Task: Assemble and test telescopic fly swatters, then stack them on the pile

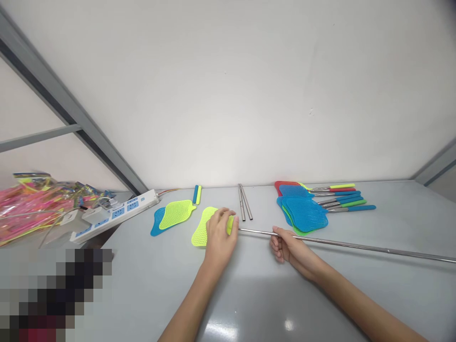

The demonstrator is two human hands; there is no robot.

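Two-handed hold over grey table (256, 294). Pinched at the neck (230, 225) in left hand (221, 233): yellow-green swatter head (201, 231); looks light, flexible. Pinched under the thumb of right hand (291, 248): extended metal rod (349, 244), with thin end at the neck. Looks stiff but slippery, likely bendable at its slim section; best held close to that end.

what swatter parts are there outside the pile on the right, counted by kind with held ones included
Swatter heads: 3 (blue head, yellow head over it, held yellow head in left hand)
Loose grips: 2 (blue grip, yellow grip)
Metal rods: 3 (two short rods, long rod at right hand)
Total: 8
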